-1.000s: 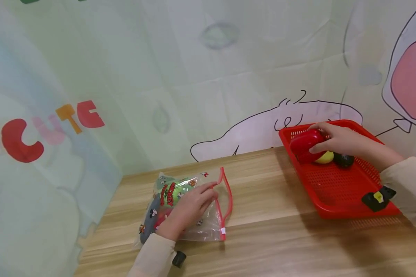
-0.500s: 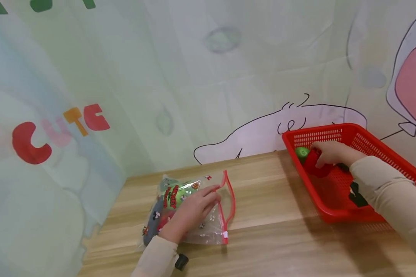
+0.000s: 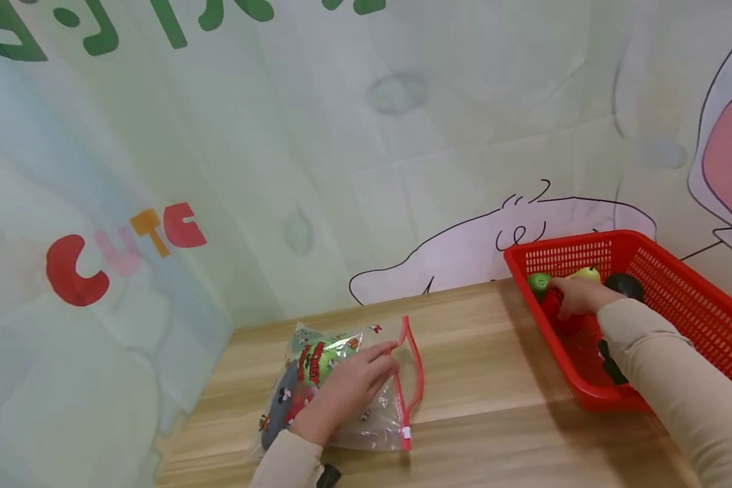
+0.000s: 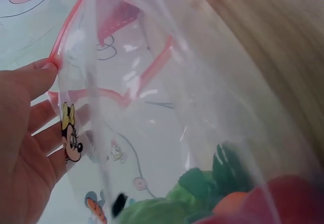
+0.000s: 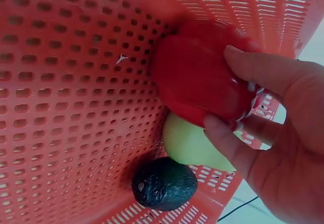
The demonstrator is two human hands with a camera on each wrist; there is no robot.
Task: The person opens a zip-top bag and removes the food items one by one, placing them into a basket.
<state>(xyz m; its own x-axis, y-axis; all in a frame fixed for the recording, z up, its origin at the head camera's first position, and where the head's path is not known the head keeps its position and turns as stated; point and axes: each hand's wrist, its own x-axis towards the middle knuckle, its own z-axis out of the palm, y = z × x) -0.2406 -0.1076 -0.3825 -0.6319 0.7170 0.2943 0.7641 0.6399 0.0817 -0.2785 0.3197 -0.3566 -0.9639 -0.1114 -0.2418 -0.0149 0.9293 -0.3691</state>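
A clear zip bag point(image 3: 372, 423) with a red zip edge lies on the table, its mouth gaping to the right. My left hand point(image 3: 350, 383) pinches the upper lip of that mouth between thumb and fingers. Inside the bag, the left wrist view shows a green leafy piece point(image 4: 197, 186) and red and orange shapes, blurred by the plastic. My right hand point(image 3: 576, 296) reaches into the red basket point(image 3: 561, 359), thumb and fingertips around a glossy red bell pepper point(image 5: 197, 77) close to the basket's floor and wall.
Beside the pepper lie a pale green pear point(image 5: 190, 143), a dark avocado point(image 5: 164, 183) and a round green fruit point(image 3: 537, 282) in the corner. A printed cloth backdrop point(image 3: 317, 169) rises behind the wooden table point(image 3: 476, 366).
My right hand has lowered the bell pepper from rim height down into the basket's back left part. The left hand keeps its pinch on the bag. The head view has tilted slightly up.
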